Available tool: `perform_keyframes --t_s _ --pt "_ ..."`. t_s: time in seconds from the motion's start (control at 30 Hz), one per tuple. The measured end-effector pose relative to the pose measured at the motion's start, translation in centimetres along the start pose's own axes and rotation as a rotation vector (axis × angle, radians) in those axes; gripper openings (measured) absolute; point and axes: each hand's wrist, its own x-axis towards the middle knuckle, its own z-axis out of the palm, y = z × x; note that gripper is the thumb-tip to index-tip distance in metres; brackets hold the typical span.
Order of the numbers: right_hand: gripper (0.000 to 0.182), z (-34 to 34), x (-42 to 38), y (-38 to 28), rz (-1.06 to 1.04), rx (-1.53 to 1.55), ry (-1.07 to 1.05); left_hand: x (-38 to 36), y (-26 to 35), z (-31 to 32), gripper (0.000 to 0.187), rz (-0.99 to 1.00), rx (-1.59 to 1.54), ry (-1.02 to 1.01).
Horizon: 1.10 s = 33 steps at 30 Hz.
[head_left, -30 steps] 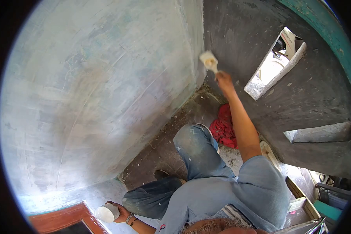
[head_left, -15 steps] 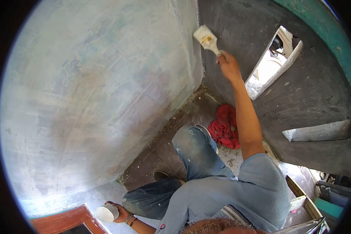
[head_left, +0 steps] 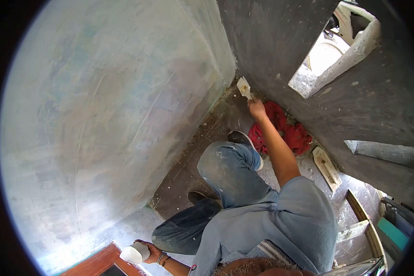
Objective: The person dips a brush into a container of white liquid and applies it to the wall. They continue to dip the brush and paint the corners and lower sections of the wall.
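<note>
Cup in one hand, flat brush in the other, hands well apart.
Beside the pale wall [head_left: 119, 119], the left hand [head_left: 153, 252] grips a white cup [head_left: 134, 253], best held upright against spills; the flat paintbrush [head_left: 244, 87], clasped by its handle in the right hand [head_left: 256, 109], is near the wall corner's foot, where light, even pressure would suit, clear of the red cloth [head_left: 298, 137].
</note>
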Motion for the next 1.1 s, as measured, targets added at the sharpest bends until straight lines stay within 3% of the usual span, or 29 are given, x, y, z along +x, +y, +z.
perform_keyframes --t_s 0.07,0.2,0.4,0.6,0.8,0.9,1.1 --pt "0.026 4.1 3.4 4.1 0.098 0.067 -0.054 -1.0 -0.7 3.2 0.053 -0.037 0.006 -0.021" --pt "0.020 4.9 4.2 1.2 0.453 0.290 -0.229 -1.1 -0.9 4.5 0.053 -0.076 -0.020 -0.050" --pt "0.014 7.9 6.5 1.2 0.552 0.429 -0.203 -1.1 -0.8 4.9 0.052 -0.070 0.060 -0.045" --pt "0.014 5.9 3.3 -1.6 0.503 0.796 -0.206 -1.1 -1.3 6.3 0.052 -0.081 0.069 -0.061" --pt "0.013 6.1 2.3 -2.7 0.557 0.761 -0.174 -0.5 -1.4 5.9 0.050 -0.124 0.030 -0.091" --pt "0.014 5.3 2.8 -3.8 0.455 0.918 -0.207 -0.9 -1.4 5.9 0.050 -0.112 0.025 -0.086" --pt "0.013 4.9 0.9 -4.8 0.541 0.652 -0.153 -1.1 -1.5 6.3 0.049 -0.124 0.014 -0.071"
